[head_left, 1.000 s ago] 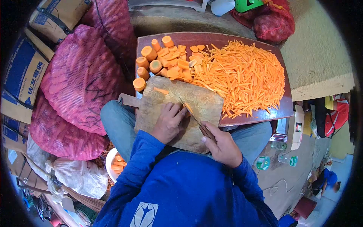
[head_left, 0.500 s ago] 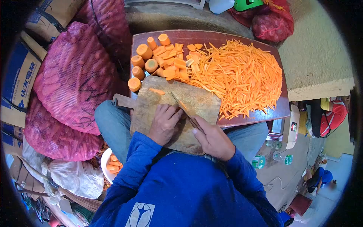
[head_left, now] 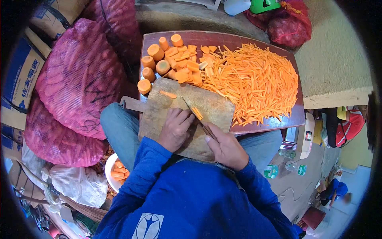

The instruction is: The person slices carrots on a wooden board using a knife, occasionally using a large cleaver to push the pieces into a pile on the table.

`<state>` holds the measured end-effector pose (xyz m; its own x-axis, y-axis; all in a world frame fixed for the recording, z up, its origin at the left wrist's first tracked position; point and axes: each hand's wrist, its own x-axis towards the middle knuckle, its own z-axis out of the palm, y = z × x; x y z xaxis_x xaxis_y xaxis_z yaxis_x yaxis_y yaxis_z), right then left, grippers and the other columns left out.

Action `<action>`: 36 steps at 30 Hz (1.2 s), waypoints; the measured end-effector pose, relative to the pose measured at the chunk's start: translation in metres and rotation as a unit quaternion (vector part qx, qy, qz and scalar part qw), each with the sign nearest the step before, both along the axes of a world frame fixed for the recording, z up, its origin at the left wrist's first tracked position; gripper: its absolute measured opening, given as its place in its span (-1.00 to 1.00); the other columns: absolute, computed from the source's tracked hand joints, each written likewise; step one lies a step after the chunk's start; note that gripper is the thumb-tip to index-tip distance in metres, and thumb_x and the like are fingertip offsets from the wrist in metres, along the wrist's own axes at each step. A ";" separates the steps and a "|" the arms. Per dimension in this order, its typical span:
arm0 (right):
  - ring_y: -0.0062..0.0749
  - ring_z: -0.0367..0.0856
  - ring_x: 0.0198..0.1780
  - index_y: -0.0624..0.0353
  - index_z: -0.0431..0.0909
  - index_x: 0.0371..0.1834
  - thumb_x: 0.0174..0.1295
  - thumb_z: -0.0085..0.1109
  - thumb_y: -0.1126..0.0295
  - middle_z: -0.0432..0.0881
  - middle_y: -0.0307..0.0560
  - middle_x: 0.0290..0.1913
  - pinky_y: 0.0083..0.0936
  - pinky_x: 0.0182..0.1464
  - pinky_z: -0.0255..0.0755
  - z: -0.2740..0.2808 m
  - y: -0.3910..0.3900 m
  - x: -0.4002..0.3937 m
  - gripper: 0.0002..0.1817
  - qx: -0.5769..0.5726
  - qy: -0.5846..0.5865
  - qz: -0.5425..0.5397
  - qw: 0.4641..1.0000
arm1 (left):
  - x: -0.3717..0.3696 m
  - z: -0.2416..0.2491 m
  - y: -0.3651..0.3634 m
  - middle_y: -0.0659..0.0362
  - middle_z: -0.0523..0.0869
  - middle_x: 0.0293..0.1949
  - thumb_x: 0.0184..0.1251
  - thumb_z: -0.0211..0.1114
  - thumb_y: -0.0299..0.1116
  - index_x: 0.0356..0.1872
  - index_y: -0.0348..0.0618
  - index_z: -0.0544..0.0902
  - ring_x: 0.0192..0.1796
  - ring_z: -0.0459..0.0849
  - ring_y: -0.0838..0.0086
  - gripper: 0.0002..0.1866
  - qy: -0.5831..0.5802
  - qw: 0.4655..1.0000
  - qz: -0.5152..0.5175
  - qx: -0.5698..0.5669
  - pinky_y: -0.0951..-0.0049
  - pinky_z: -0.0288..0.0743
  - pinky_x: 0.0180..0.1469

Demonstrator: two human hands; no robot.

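Observation:
A knife (head_left: pixel 188 105) lies across the wooden cutting board (head_left: pixel 159 115), its handle held in my right hand (head_left: pixel 228 147). My left hand (head_left: pixel 175 129) rests on the board left of the blade, fingers bent and pressed together; what is under the fingertips is hidden. Just right of the blade are a few cut carrot sticks (head_left: pixel 197 113). One flat carrot piece (head_left: pixel 168 94) sits near the board's upper left. Beyond the board, a large heap of carrot strips (head_left: pixel 258 83) covers the right of the red table (head_left: pixel 234 37), with carrot chunks (head_left: pixel 155 52) and slices at the left.
Net sacks (head_left: pixel 79 79) stand at the left. A white bowl of carrot pieces (head_left: pixel 113 177) is beside my left knee. Another red net bag (head_left: pixel 288 31) lies behind the table. Plastic bottles (head_left: pixel 271 171) stand on the floor at right, and a person (head_left: pixel 336 190) is farther off.
More cut sticks now show to the right of the blade. The whole view has shifted slightly; both hands keep about the same places on the board.

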<state>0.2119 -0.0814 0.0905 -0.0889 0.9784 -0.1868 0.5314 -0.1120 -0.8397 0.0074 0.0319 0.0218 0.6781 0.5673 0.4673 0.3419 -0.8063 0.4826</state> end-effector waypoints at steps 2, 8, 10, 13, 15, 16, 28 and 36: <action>0.48 0.75 -0.06 0.25 0.39 0.51 0.62 0.13 0.32 0.73 0.50 -0.11 0.16 -0.06 0.59 0.017 -0.007 0.001 -0.52 -0.016 0.022 -0.011 1.000 | 0.004 -0.001 0.000 0.02 0.75 -0.02 0.08 0.59 -0.52 -0.02 -0.30 0.74 0.00 0.69 0.10 -0.61 -0.029 0.999 0.012 0.011 0.12 0.55 0.09; 0.48 0.75 -0.14 0.25 0.40 0.50 0.62 0.12 0.32 0.72 0.50 -0.17 0.13 -0.12 0.59 0.002 -0.005 -0.005 -0.52 -0.025 0.010 -0.012 1.000 | 0.003 0.002 -0.002 -0.01 0.75 -0.01 0.08 0.57 -0.54 -0.02 -0.32 0.73 0.00 0.70 0.07 -0.62 -0.038 0.999 0.018 -0.005 0.10 0.57 0.09; 0.48 0.75 -0.17 0.24 0.41 0.50 0.62 0.12 0.33 0.72 0.48 -0.20 0.11 -0.13 0.59 -0.002 0.000 -0.004 -0.53 0.023 -0.010 -0.007 1.000 | 0.004 0.001 -0.002 -0.02 0.75 -0.01 0.10 0.56 -0.54 -0.03 -0.33 0.73 0.00 0.70 0.06 -0.63 -0.040 0.999 0.019 -0.004 0.10 0.57 0.09; 0.49 0.74 -0.18 0.25 0.41 0.49 0.61 0.12 0.33 0.71 0.48 -0.25 0.13 -0.15 0.58 0.014 0.002 -0.005 -0.53 -0.007 -0.004 -0.001 1.000 | 0.002 -0.006 0.001 -0.05 0.75 -0.01 0.11 0.53 -0.55 -0.03 -0.34 0.73 0.01 0.71 0.05 -0.64 -0.035 0.999 0.021 -0.001 0.10 0.56 0.10; 0.50 0.73 -0.17 0.26 0.43 0.47 0.61 0.12 0.32 0.70 0.49 -0.26 0.14 -0.14 0.58 0.029 -0.007 -0.005 -0.55 -0.039 0.015 -0.021 0.999 | 0.000 -0.009 -0.004 -0.07 0.75 -0.01 0.12 0.52 -0.56 -0.03 -0.35 0.73 0.01 0.71 0.04 -0.65 -0.029 0.999 0.028 -0.008 0.10 0.56 0.10; 0.50 0.73 -0.17 0.26 0.43 0.47 0.61 0.12 0.32 0.70 0.49 -0.26 0.14 -0.14 0.58 0.024 -0.007 -0.007 -0.55 -0.044 0.015 -0.019 0.999 | 0.001 -0.006 -0.005 -0.07 0.75 -0.01 0.12 0.50 -0.56 -0.02 -0.35 0.73 0.00 0.71 0.03 -0.65 -0.033 0.999 0.030 -0.021 0.10 0.56 0.10; 0.45 0.74 -0.19 0.29 0.47 0.45 0.62 0.12 0.33 0.69 0.43 -0.26 0.06 -0.15 0.59 0.010 -0.004 -0.009 -0.57 -0.058 0.011 -0.022 0.998 | -0.002 -0.005 -0.005 -0.07 0.74 -0.03 0.10 0.47 -0.57 -0.01 -0.40 0.73 0.01 0.70 0.04 -0.63 -0.044 0.998 0.022 -0.025 0.10 0.58 0.14; 0.46 0.75 -0.16 0.31 0.46 0.45 0.62 0.14 0.34 0.69 0.45 -0.27 0.10 -0.16 0.57 0.011 -0.002 -0.012 -0.56 0.019 0.006 -0.026 0.999 | -0.003 -0.011 -0.008 -0.07 0.74 0.02 0.16 0.41 -0.54 0.01 -0.43 0.73 0.06 0.69 0.03 -0.65 -0.039 0.999 0.023 -0.018 0.09 0.56 0.18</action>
<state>0.1997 -0.0837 0.1010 -0.0398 0.9880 -0.1490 0.5147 -0.1076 -0.8506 0.0044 0.0242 0.0111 0.6130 0.6143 0.4969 0.3386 -0.7725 0.5372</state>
